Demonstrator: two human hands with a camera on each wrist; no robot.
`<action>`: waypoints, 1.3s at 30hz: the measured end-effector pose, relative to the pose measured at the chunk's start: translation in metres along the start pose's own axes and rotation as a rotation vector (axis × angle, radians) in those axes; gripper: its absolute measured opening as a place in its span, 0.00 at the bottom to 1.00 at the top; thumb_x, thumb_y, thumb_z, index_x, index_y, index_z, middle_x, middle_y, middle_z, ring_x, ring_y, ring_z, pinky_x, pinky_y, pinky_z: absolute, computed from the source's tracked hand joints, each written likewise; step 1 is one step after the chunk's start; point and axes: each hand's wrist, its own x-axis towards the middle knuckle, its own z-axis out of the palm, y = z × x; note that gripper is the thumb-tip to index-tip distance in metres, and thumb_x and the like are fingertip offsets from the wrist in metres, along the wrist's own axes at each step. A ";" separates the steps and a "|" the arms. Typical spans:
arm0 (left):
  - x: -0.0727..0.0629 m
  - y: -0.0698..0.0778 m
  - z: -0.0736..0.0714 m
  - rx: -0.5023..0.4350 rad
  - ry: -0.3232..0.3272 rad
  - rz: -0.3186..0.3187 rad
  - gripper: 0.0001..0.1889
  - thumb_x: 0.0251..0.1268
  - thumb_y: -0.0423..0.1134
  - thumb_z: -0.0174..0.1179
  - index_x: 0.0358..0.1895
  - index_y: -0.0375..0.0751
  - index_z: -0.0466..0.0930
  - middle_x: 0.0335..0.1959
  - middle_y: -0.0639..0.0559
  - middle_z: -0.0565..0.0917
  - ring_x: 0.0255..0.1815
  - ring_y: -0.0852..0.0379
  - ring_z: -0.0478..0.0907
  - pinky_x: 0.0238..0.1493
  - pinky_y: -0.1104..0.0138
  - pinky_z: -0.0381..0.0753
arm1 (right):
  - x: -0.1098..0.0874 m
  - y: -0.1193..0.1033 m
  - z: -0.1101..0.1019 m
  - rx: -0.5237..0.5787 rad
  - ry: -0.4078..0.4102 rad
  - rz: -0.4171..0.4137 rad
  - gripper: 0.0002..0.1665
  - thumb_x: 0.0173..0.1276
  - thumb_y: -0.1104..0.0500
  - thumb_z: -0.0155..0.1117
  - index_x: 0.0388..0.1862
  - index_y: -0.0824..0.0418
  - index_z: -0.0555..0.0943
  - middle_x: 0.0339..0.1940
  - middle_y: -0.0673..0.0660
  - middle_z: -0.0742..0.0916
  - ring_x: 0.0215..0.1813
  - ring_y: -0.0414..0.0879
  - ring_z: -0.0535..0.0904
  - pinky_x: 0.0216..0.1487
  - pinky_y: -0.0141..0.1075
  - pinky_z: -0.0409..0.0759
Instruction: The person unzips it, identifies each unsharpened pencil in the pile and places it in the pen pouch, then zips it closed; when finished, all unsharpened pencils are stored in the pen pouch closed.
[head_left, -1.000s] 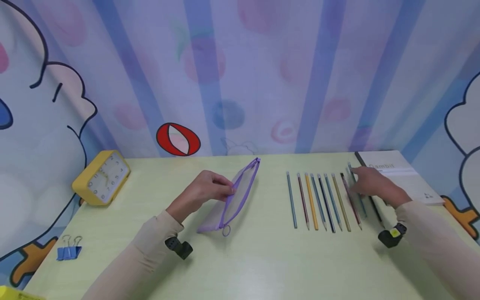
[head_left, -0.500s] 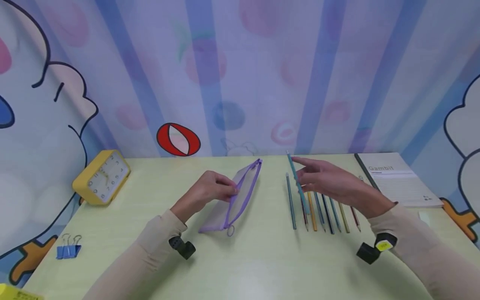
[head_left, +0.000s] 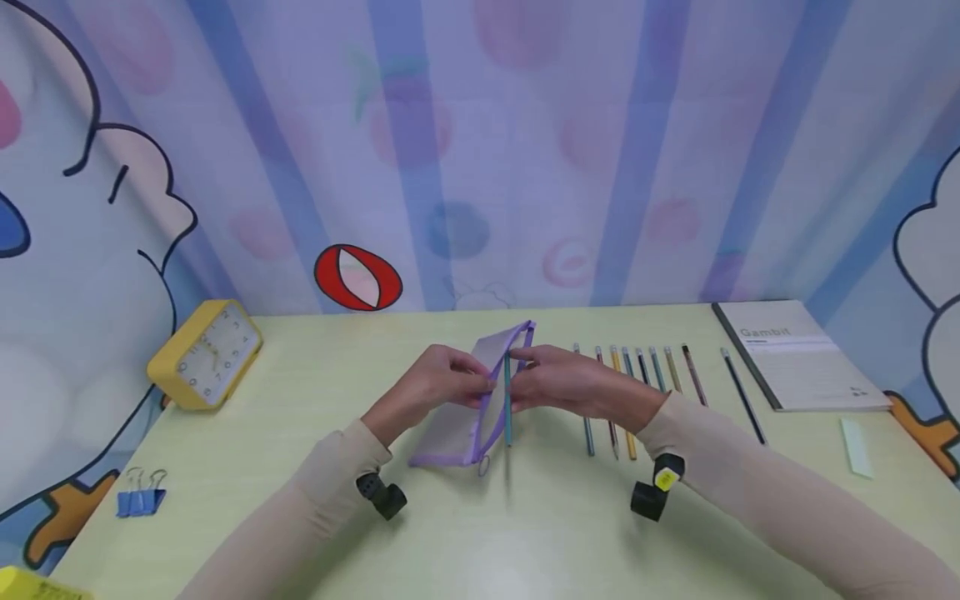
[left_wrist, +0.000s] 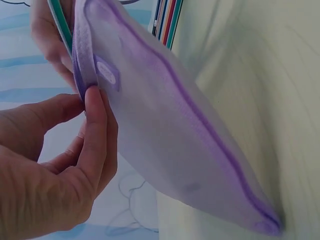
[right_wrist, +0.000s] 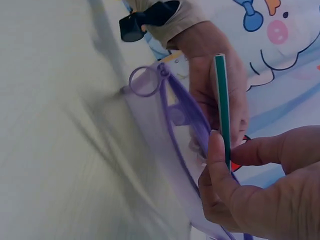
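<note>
In the head view my left hand [head_left: 438, 387] pinches the rim of a pale zip pencil pouch [head_left: 444, 433] with purple edging, tilted up from the table. Its zip side faces right and stands open, with a ring on the zip pull. My right hand [head_left: 566, 382] is at that opening, pinching a teal pencil [head_left: 507, 421] between thumb and fingers. In the right wrist view the pencil [right_wrist: 223, 95] points up, its flat end bare, in front of the pouch's mouth. The left wrist view shows the pouch's side [left_wrist: 150, 130] and the left thumb and fingers gripping its zip edge.
Several pencils [head_left: 632, 447] lie in a row right of the pouch, partly behind the right arm. A dark pencil [head_left: 744, 398] lies apart, near a notebook [head_left: 806, 358] and a pale green strip [head_left: 856, 448]. At left are a yellow clock [head_left: 206, 354] and blue binder clips [head_left: 140, 502].
My right hand has picked up the teal pencil from the row's right end and carried it left to the pouch's opening. My left hand and the pouch have shifted slightly right.
</note>
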 end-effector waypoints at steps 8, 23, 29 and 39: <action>0.004 0.007 0.004 -0.009 -0.014 0.017 0.10 0.64 0.33 0.67 0.44 0.29 0.86 0.35 0.45 0.87 0.29 0.59 0.87 0.47 0.57 0.90 | 0.014 -0.003 0.002 -0.215 0.148 -0.036 0.33 0.68 0.66 0.62 0.71 0.67 0.66 0.37 0.60 0.89 0.37 0.45 0.86 0.56 0.46 0.85; 0.006 0.013 0.006 0.005 0.007 0.010 0.09 0.64 0.32 0.67 0.43 0.30 0.86 0.37 0.43 0.87 0.29 0.59 0.87 0.50 0.53 0.89 | 0.013 -0.002 0.006 -0.254 0.279 0.071 0.49 0.74 0.64 0.59 0.81 0.73 0.41 0.53 0.68 0.86 0.40 0.44 0.88 0.64 0.45 0.82; 0.005 0.011 0.005 -0.005 0.009 -0.011 0.09 0.63 0.32 0.68 0.43 0.30 0.86 0.37 0.44 0.87 0.29 0.59 0.86 0.52 0.52 0.88 | -0.002 0.001 0.000 -0.207 0.237 0.036 0.44 0.77 0.64 0.54 0.82 0.70 0.43 0.64 0.72 0.77 0.43 0.44 0.88 0.65 0.48 0.82; 0.001 0.003 -0.005 -0.027 0.009 -0.001 0.12 0.65 0.34 0.67 0.47 0.31 0.86 0.40 0.43 0.87 0.30 0.61 0.86 0.54 0.53 0.87 | -0.046 -0.008 -0.027 -0.564 0.400 -0.180 0.39 0.78 0.58 0.55 0.82 0.65 0.53 0.60 0.68 0.80 0.54 0.56 0.85 0.52 0.45 0.87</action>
